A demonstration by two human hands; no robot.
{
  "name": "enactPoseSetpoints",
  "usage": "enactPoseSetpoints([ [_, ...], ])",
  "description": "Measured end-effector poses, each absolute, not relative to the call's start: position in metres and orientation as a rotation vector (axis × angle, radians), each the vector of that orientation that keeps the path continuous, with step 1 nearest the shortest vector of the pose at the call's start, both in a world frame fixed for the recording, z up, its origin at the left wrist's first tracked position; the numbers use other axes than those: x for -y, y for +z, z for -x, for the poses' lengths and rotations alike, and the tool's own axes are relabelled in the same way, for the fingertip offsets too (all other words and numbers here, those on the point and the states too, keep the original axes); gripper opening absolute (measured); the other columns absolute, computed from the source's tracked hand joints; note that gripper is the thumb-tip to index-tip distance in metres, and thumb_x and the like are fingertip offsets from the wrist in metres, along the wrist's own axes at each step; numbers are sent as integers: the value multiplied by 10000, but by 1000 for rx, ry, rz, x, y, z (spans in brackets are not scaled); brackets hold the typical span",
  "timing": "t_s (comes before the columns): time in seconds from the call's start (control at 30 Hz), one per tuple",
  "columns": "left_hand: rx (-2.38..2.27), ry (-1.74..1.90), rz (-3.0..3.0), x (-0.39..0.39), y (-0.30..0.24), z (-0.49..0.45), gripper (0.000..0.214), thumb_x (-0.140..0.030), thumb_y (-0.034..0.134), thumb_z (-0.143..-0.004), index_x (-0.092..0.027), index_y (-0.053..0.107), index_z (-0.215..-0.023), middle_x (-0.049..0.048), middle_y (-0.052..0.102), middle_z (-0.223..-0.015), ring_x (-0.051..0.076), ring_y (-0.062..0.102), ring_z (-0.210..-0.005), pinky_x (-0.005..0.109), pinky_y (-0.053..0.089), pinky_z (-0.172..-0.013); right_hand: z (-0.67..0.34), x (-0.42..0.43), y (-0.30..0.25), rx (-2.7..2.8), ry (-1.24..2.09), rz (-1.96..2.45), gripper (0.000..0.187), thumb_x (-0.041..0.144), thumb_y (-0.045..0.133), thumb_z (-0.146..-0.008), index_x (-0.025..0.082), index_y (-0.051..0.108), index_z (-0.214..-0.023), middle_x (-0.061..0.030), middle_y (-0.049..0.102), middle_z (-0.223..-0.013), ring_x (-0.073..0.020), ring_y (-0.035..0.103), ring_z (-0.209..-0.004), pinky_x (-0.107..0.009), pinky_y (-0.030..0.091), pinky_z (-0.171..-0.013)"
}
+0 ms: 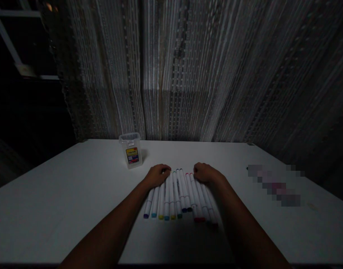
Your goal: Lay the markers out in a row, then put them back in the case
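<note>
A row of white markers (172, 196) with coloured ends lies side by side on the white table. Purple, blue, yellow, green and red tips face me, and the near ends are uneven. My left hand (156, 175) is curled over the far ends of the leftmost markers, thumb and fingers bent close together. At the right side of the row, my right hand (205, 173) is closed against the far ends of the rightmost markers; its fingertips are mostly hidden. The hands cover the far ends of the outer markers, while those in the middle show fully.
Behind my left hand stands a clear plastic box (130, 151) with a yellow and blue label. A blurred-out, pinkish item (274, 185) lies on the right of the table (76, 209). A striped curtain (177, 74) hangs behind the far edge. The light is dim.
</note>
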State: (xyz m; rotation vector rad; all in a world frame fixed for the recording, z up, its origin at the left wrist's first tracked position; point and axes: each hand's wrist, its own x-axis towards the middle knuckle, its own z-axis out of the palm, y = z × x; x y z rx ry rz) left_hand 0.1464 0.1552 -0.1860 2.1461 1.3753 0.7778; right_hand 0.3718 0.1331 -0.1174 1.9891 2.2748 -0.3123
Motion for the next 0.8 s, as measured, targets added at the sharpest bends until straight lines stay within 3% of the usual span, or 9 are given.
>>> enactPoseSetpoints([
  [0.47, -1361, 781, -2156, -155, -186, -146, 292, -243, 503, -797, -155, 680, -1013, 66, 696, -1006, 190, 616, -903, 287, 454, -855, -369, -136, -122, -2384, -198, -2057, 269, 185, 417, -856, 126, 640, -994, -149, 649, -1027, -244, 602, -927, -298, 396, -700],
  [0.67, -1368, 785, -2156, -154, -185, -146, 290, -236, 508, -789, -166, 684, -1009, 57, 699, -1005, 188, 615, -899, 282, 453, -852, -349, -135, -128, -2742, -298, -1884, 319, 209, 404, -887, 122, 617, -1108, -123, 616, -1125, -189, 561, -1007, -259, 387, -837],
  [0.8, -1358, 779, -2167, -154, -185, -146, 291, -243, 507, -791, -167, 685, -1008, 56, 700, -1002, 186, 617, -896, 275, 449, -854, -340, -137, -138, -2870, -358, -1709, 366, 228, 441, -877, 109, 575, -1196, -135, 595, -1163, -200, 526, -1082, -272, 359, -920],
])
